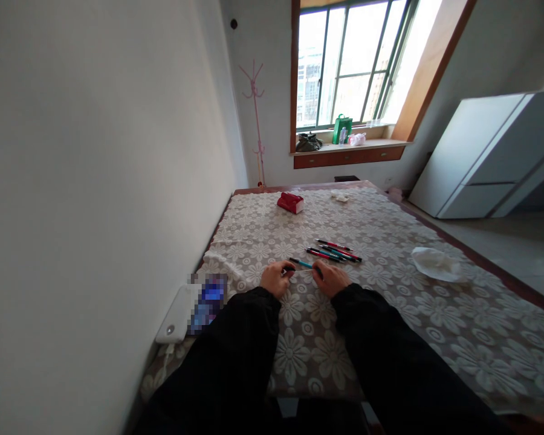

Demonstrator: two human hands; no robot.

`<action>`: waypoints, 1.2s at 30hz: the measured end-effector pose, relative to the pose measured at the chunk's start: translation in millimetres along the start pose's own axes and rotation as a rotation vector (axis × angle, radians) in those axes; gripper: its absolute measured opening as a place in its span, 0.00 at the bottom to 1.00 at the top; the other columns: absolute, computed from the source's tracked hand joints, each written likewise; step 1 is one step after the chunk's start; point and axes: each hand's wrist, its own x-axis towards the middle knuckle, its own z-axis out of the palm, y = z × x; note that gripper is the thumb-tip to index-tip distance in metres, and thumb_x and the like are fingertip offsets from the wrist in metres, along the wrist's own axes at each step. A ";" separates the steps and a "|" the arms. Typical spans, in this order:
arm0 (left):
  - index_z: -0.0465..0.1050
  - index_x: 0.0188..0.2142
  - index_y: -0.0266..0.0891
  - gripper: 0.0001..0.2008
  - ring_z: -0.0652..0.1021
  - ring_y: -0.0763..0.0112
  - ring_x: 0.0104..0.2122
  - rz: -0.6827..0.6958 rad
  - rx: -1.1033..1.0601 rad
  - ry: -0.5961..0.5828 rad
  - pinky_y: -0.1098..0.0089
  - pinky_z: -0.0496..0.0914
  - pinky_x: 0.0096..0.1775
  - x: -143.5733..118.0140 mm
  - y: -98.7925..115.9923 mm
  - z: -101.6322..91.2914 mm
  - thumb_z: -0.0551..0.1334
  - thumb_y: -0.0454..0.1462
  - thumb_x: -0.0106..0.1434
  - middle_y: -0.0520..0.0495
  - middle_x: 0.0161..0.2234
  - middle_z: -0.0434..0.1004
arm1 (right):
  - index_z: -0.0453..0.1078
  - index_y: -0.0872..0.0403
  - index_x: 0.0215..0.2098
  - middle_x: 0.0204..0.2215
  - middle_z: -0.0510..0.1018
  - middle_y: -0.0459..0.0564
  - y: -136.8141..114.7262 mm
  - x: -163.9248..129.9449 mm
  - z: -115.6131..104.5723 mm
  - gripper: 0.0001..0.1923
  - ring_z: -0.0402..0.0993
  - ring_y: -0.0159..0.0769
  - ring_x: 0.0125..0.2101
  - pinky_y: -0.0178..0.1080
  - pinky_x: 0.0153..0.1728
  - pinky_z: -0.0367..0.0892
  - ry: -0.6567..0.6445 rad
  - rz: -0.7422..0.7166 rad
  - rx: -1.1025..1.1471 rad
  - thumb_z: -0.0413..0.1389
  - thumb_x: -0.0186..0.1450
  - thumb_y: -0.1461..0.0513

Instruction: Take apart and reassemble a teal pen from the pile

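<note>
Left hand [277, 278] and right hand [330, 279] each pinching an end of a blue pen [301, 263] over the lace tablecloth [390, 314], more pens [334, 250] just beyond it, crumpled tissue [435, 263] well right of it, red box [291, 202] farther back

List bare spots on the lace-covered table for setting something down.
Free: the floral lace tablecloth right of the right hand, below the crumpled white tissue; also between the red box and the loose pens. Crowded: around the left hand.
</note>
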 end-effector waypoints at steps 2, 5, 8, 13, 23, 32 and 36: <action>0.79 0.42 0.47 0.10 0.77 0.66 0.38 -0.020 0.014 0.014 0.68 0.70 0.44 -0.1 -0.9 0.1 0.63 0.34 0.62 0.51 0.38 0.82 | 0.67 0.53 0.43 0.32 0.79 0.51 0.3 0.3 -0.2 0.09 0.74 0.38 0.31 0.36 0.31 0.56 0.019 0.032 0.010 0.46 0.69 0.62; 0.79 0.42 0.47 0.10 0.77 0.65 0.40 -0.028 0.035 0.018 0.67 0.70 0.46 -0.9 -0.3 -0.8 0.63 0.34 0.62 0.51 0.39 0.82 | 0.65 0.54 0.44 0.33 0.78 0.51 3.1 1.6 2.6 0.10 0.74 0.39 0.32 0.37 0.33 0.59 0.060 0.032 0.046 0.47 0.66 0.63; 0.80 0.42 0.48 0.09 0.77 0.63 0.43 -0.007 0.051 -0.002 0.64 0.69 0.48 -1.9 2.3 -1.8 0.63 0.35 0.62 0.52 0.39 0.83 | 0.67 0.54 0.42 0.35 0.78 0.51 6.5 2.5 6.6 0.09 0.74 0.39 0.35 0.37 0.37 0.62 0.033 -0.105 0.085 0.49 0.64 0.63; 0.79 0.43 0.48 0.10 0.77 0.63 0.45 0.056 0.062 -0.050 0.63 0.67 0.51 -2.4 5.5 -0.9 0.64 0.37 0.63 0.51 0.41 0.83 | 0.73 0.51 0.43 0.40 0.79 0.51 7.7 1.1 8.9 0.10 0.73 0.41 0.42 0.41 0.45 0.62 -0.033 -0.366 0.004 0.51 0.67 0.62; 0.79 0.44 0.47 0.11 0.75 0.61 0.47 0.083 0.109 -0.060 0.62 0.66 0.52 -2.6 4.9 -0.4 0.63 0.35 0.63 0.50 0.44 0.81 | 0.79 0.47 0.42 0.38 0.80 0.51 -3.9 -3.8 1.7 0.13 0.68 0.41 0.41 0.45 0.46 0.53 -0.012 -0.490 -0.183 0.52 0.69 0.64; 0.76 0.44 0.47 0.10 0.74 0.60 0.48 0.072 0.127 -0.026 0.61 0.65 0.50 -3.7 3.0 1.9 0.63 0.36 0.63 0.50 0.45 0.80 | 0.79 0.47 0.41 0.39 0.81 0.51 -5.9 -5.0 -1.3 0.13 0.67 0.43 0.42 0.49 0.48 0.48 0.032 -0.452 -0.158 0.53 0.67 0.64; 0.76 0.45 0.46 0.10 0.74 0.60 0.48 0.066 0.136 -0.020 0.61 0.65 0.50 -3.8 3.4 1.5 0.64 0.37 0.63 0.50 0.45 0.80 | 0.78 0.49 0.39 0.39 0.80 0.52 -5.0 -4.9 -0.3 0.11 0.66 0.43 0.42 0.50 0.48 0.47 0.045 -0.432 -0.163 0.54 0.66 0.63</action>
